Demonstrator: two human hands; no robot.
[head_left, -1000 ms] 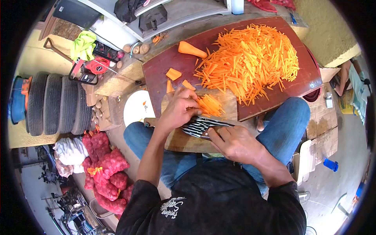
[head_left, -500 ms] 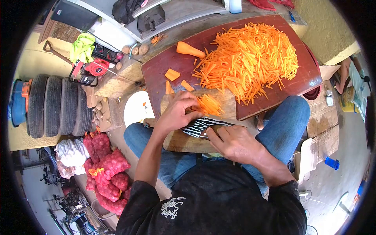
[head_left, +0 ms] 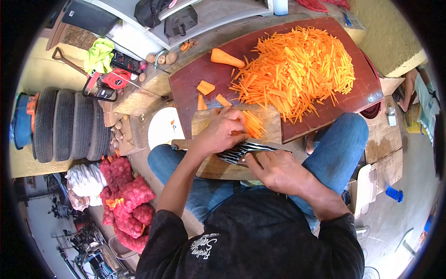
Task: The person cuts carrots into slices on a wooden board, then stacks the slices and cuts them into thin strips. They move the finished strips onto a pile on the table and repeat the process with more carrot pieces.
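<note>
My right hand [head_left: 277, 172] is closed round the handle of a knife [head_left: 245, 151] with a black-and-white striped blade, low over a wooden cutting board [head_left: 218, 168]. Bent over the board, my left hand [head_left: 222, 132] presses its fingers on cut carrot sticks [head_left: 253, 124] beside the blade. Behind the board, a big heap of carrot sticks [head_left: 297, 69] covers much of a dark red table [head_left: 190, 86]. A peeled carrot [head_left: 226, 58] lies left of the heap, and a few carrot chunks [head_left: 206, 87] lie nearer the board.
A white round container [head_left: 160, 130] stands left of the board. Further left are red net sacks [head_left: 127, 202], tires [head_left: 63, 125] and a red machine [head_left: 116, 79]. My knees flank the board. A blue object [head_left: 394, 194] is on the floor at right. Part of another person [head_left: 409, 90] shows at far right.
My left hand has shifted slightly right along the carrot sticks. My right hand and the knife have barely moved.
</note>
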